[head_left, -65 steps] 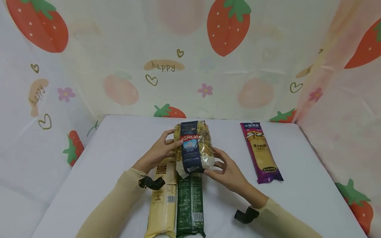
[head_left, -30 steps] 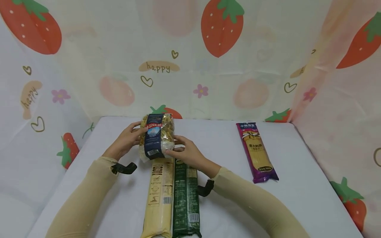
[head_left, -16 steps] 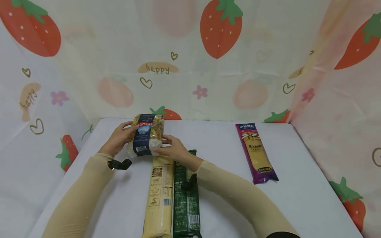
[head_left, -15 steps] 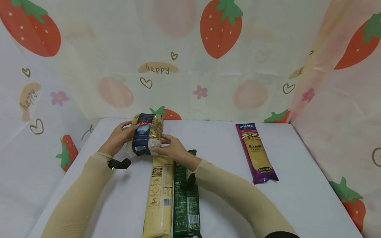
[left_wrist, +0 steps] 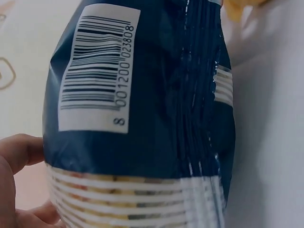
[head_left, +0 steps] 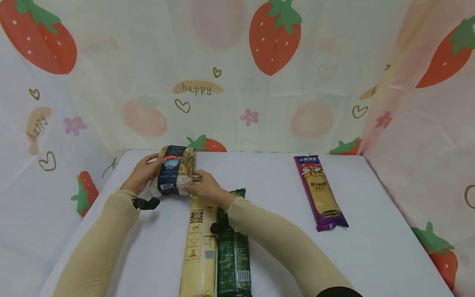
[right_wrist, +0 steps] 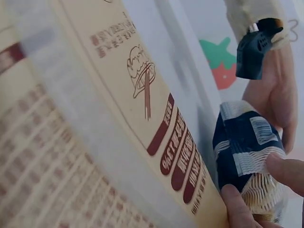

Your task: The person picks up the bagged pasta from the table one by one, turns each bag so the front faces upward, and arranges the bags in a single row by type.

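A clear bag of pasta [head_left: 174,170] with a dark blue Agnesi label is held between both hands at the table's back left. My left hand [head_left: 142,174] grips its left side, the thumb lying over the front. At the lower right edge, my right hand [head_left: 205,188] pinches the bag between thumb and fingers. The bag's barcode end [left_wrist: 97,66] fills the left wrist view. Just below the bag lies a long yellow noodle packet [head_left: 199,251], with a dark green spaghetti packet [head_left: 233,260] beside it. My right forearm crosses over the green packet and hides part of it.
A purple packet of spaghetti [head_left: 320,192] lies apart on the right of the white table [head_left: 282,185]. Strawberry-printed cloth [head_left: 274,90] hangs behind the table and along both sides. A black wrist mount [head_left: 146,203] sticks out from the left sleeve.
Both hands have carried the pasta bag left from above the yellow and green packets to the table's back left. The tops of those packets are more exposed. The purple packet has stayed put.
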A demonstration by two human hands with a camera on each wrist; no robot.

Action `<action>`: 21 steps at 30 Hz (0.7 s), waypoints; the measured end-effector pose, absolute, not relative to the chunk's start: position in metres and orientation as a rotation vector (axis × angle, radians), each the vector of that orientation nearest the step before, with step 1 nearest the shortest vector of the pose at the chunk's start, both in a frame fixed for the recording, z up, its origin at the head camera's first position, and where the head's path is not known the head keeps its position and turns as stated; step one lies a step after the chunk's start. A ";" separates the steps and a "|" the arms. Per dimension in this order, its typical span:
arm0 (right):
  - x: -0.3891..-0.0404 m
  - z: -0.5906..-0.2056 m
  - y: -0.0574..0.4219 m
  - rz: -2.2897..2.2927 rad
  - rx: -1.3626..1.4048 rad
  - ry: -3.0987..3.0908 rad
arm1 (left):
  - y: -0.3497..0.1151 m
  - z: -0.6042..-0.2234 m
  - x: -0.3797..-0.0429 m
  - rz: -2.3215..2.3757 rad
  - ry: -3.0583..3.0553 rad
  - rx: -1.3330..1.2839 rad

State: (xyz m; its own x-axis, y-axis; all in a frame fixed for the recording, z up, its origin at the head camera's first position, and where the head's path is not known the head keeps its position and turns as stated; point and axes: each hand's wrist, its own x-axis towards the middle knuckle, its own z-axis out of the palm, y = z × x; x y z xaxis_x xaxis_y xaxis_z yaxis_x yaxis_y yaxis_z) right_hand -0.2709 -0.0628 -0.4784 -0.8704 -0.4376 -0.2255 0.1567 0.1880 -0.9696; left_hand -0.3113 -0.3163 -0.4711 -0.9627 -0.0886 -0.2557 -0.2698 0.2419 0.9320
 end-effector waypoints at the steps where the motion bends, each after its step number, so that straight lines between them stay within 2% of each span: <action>1: -0.271 -0.480 -0.065 -1.727 -0.259 2.008 | -0.317 -0.472 -0.312 1.798 2.365 -0.338; 21: -0.275 -0.481 -0.086 -1.426 -0.277 2.306 | -0.329 -0.485 -0.314 1.701 2.399 -0.318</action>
State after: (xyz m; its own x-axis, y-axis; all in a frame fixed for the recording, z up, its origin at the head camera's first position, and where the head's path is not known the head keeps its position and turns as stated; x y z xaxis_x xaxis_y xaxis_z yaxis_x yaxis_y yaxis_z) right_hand -0.2746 -0.0858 -0.4812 -0.8946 -0.3766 -0.2404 0.0468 0.4561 -0.8887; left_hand -0.3142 -0.3289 -0.4851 -0.9604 -0.0682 -0.2703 -0.2776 0.3213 0.9054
